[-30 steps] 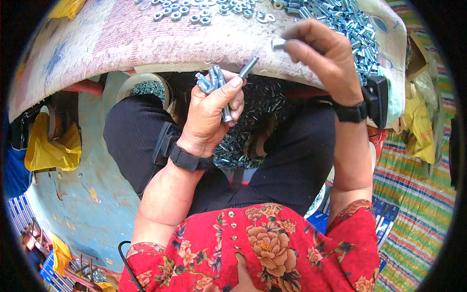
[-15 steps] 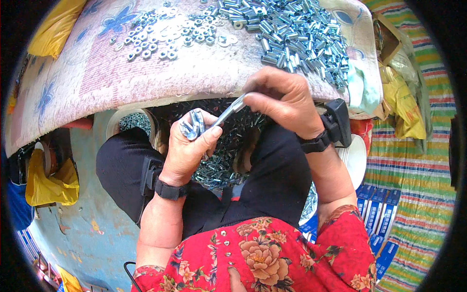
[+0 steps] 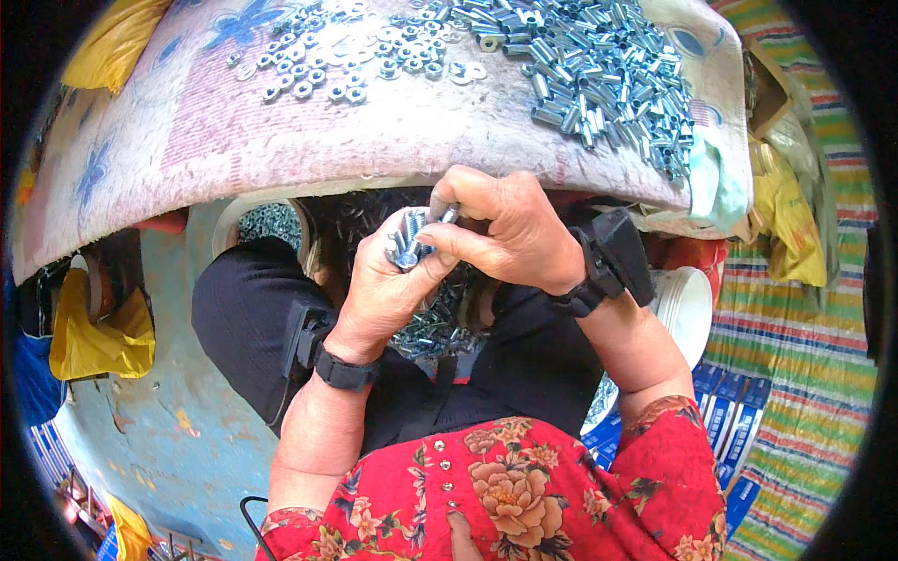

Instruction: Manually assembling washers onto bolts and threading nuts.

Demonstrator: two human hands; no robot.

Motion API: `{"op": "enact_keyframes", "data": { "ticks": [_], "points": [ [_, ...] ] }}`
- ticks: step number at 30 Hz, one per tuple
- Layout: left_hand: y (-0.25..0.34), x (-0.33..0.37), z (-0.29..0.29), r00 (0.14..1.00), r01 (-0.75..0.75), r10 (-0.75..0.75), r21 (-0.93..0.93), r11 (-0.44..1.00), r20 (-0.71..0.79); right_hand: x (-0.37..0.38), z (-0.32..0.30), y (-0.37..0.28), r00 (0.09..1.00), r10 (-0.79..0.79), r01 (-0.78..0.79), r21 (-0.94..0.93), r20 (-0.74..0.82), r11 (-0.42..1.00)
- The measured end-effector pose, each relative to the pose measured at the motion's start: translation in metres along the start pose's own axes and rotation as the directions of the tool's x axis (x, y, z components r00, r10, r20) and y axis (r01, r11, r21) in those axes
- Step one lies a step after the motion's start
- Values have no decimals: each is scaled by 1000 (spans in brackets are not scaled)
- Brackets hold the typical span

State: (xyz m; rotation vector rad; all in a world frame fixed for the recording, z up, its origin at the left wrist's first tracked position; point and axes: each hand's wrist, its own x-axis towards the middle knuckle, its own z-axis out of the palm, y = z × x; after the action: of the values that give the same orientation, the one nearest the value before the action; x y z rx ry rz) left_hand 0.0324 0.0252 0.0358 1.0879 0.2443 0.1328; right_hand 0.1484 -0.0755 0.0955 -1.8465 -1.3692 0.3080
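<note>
My left hand is closed around several shiny metal bolts, their threaded shafts showing between thumb and fingers. Right against it, my right hand pinches a short silvery bolt end between thumb and forefinger; most of that piece is covered by the fingers. Both hands are held over my lap, just before the near edge of the cloth-covered table. On the cloth lie a heap of metal sleeves at the right and scattered nuts with flat washers to their left.
Below the table edge, a dark mass of bolts lies between my knees. A white bucket of small metal parts stands by my left knee, another white bucket by my right. Blue boxes lie on the striped sheet.
My right hand has moved left and down to meet my left hand. The long metal piece that stretched between them is now mostly hidden by fingers. The view has shifted slightly.
</note>
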Motion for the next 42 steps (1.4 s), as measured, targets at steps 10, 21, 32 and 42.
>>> {"op": "enact_keyframes", "data": {
  "ticks": [10, 21, 32, 42],
  "points": [
    [-1, 0, -21, 985, -70, 5, -378, 923, -170, 55, -14, 43, 975, -27, 13, -66, -220, 998],
    [2, 1, -20, 990, -49, -12, -423, 905, -142, 124, -39, 135, 981, 114, -192, -861, -157, 470],
    [4, -1, -21, 990, -71, 9, -448, 891, -139, 77, -60, 118, 973, -115, -64, -719, -198, 692],
    [3, 0, -17, 993, -56, 1, -454, 889, -121, 68, -58, 111, 1000, -25, 6, -700, -17, 714]
  ]
}}
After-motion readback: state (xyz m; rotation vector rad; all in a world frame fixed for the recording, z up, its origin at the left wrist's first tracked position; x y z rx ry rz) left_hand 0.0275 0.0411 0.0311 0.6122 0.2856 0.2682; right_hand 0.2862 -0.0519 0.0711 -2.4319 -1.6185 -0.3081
